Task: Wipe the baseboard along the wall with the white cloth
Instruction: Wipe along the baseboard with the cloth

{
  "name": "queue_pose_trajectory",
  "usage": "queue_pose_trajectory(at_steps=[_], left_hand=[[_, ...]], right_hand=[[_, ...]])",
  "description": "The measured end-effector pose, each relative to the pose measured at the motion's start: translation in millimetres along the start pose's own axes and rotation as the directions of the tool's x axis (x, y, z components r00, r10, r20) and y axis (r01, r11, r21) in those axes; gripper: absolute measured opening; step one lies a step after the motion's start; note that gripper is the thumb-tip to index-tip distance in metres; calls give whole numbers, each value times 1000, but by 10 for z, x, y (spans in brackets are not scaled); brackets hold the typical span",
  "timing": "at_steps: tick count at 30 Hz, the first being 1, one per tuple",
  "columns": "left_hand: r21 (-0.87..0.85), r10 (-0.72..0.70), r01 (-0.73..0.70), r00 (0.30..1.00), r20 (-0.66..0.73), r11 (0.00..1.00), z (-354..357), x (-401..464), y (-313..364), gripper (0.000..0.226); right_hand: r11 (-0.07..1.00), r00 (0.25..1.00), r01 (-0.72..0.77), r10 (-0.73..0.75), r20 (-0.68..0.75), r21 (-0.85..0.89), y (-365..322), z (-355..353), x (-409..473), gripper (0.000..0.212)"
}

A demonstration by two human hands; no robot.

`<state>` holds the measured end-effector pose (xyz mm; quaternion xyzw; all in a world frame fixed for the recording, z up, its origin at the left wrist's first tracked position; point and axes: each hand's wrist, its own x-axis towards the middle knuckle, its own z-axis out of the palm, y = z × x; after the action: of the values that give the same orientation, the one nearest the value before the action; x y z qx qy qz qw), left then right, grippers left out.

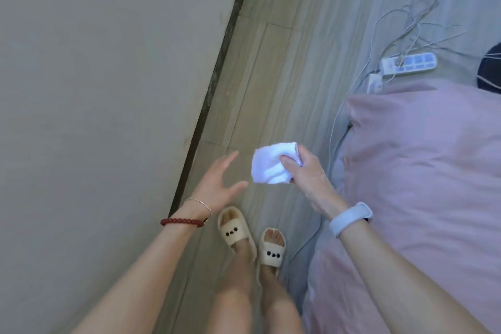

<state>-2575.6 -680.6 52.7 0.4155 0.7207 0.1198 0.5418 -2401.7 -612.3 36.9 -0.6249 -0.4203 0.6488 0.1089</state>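
R hand (306, 176) is gripping folded white terry cloth (272, 164), L hand (217, 182) spreading open, both hovering w/ bare floor strip right of dark, probably wooden baseboard (217, 76).

Baseboard (217, 73) left, bed (423, 171) right, floor (284, 76) between.

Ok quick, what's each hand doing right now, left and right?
Left hand: open, fingers spread, holding nothing.
Right hand: closed on the white cloth, held in the air, away from the baseboard.
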Motion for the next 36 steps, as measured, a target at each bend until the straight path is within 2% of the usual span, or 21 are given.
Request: queue_pose_trajectory(at_steps=[2, 4, 6, 7, 9, 11, 13, 15, 16, 17, 20, 22, 24, 27, 29, 32, 34, 36], left_hand=[[-118, 14, -10, 1000, 27, 993, -140, 84, 198, 74], [-194, 14, -3, 998, 58, 981, -306, 210, 343, 76], [-219, -9, 34, 993, 117, 975, -483, 417, 440, 65], [-250, -21, 59, 988, 152, 966, -558, 535, 458, 51], [-329, -34, 89, 985, 170, 940, -700, 826, 525, 24], [-354, -79, 113, 991, 111, 928, -798, 1113, 568, 17], [-257, -126, 106, 990, -61, 961, -873, 1348, 615, 14], [-130, -119, 84, 949, -293, 988, -929, 1546, 678, 13], [-43, -83, 71, 924, -373, 996, -950, 1627, 709, 13], [48, -25, 50, 909, -416, 998, -966, 1710, 716, 13], [284, 210, -95, 887, -412, 954, -956, 1987, 636, 17], [430, 389, -231, 862, -326, 873, -957, 2245, 525, 20], [535, 499, -306, 826, -261, 787, -929, 2576, 327, 19], [638, 565, -303, 785, -254, 708, -910, 3114, -17, 21], [761, 547, -183, 798, -255, 622, -932, 3395, -262, 30], [819, 503, -30, 802, -322, 573, -1042, 3639, -653, 40], [854, 566, 11, 744, -355, 521, -1075, 3712, -940, 36], [908, 677, 19, 660, -325, 417, -1062, 3797, -1174, 29]], right_hand=[[999, 993, 31, -29, 116, -15, -297, -70, 40, 29], [999, 976, 38, -33, 214, -20, -579, -98, 130, 13], [999, 961, 36, -32, 276, -10, -800, -130, 284, 12], [1000, 957, 25, -23, 288, -5, -886, -142, 372, 13], [998, 968, 45, -35, 248, -38, -1042, -153, 645, 9], [990, 991, 55, -39, 129, -128, -1112, -122, 973, 14], [993, 999, 12, -16, -35, -121, -1141, -50, 1262, 24], [998, 990, -65, 64, -124, -3, -1149, 24, 1524, 23], [989, 987, -117, 126, -97, 96, -1148, 60, 1639, 18], [963, 983, -181, 186, -4, 199, -1177, 99, 1735, 15], [870, 912, -352, 236, 335, 346, -1332, 198, 2056, 34], [846, 872, -388, 210, 442, 365, -1394, 222, 2379, 44], [867, 849, -386, 199, 490, 316, -1406, 248, 2798, 42], [907, 843, -367, 229, 487, 209, -1345, 318, 3482, 35], [955, 862, -291, 234, 449, 63, -1311, 419, 3914, 32], [986, 918, -149, 166, 359, -74, -1141, 680, 4503, 28], [991, 940, -114, 129, 317, -64, -918, 908, 4814, 33], [994, 951, -106, 100, 292, 5, -617, 1154, 5015, 37]])
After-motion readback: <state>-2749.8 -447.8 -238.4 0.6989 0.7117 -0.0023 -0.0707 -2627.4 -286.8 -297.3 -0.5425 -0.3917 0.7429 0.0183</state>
